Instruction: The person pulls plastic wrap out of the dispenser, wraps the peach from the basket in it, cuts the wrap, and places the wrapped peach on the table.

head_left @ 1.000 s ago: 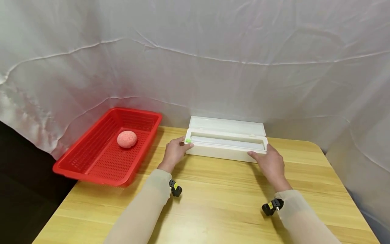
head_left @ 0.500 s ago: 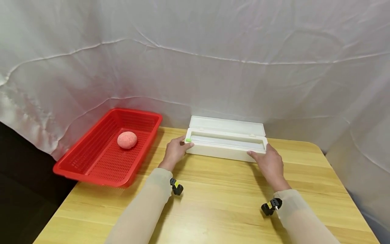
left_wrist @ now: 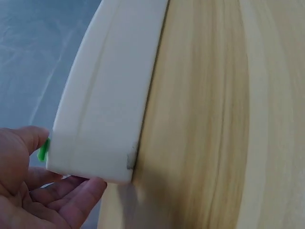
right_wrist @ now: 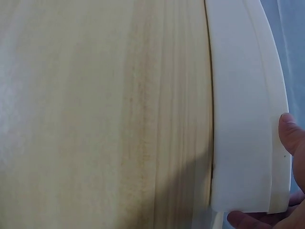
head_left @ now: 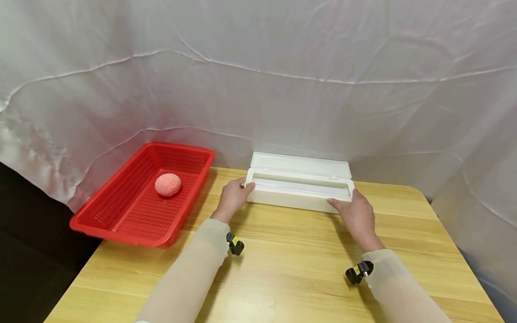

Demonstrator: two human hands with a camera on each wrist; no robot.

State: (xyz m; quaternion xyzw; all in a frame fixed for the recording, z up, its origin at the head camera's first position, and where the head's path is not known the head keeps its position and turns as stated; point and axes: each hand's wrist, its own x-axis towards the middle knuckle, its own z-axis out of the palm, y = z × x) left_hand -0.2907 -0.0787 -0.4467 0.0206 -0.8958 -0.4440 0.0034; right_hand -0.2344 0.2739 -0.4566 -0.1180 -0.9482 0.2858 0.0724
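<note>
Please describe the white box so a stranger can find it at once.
On the wooden table, look right of the red basket. The long white box lies between the left hand and right hand; unlike the basket, it has an open lid.

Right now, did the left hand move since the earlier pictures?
Yes: in the head view, the left hand has shifted its thumb upward against the white box, from its front face to the green tab.
</note>
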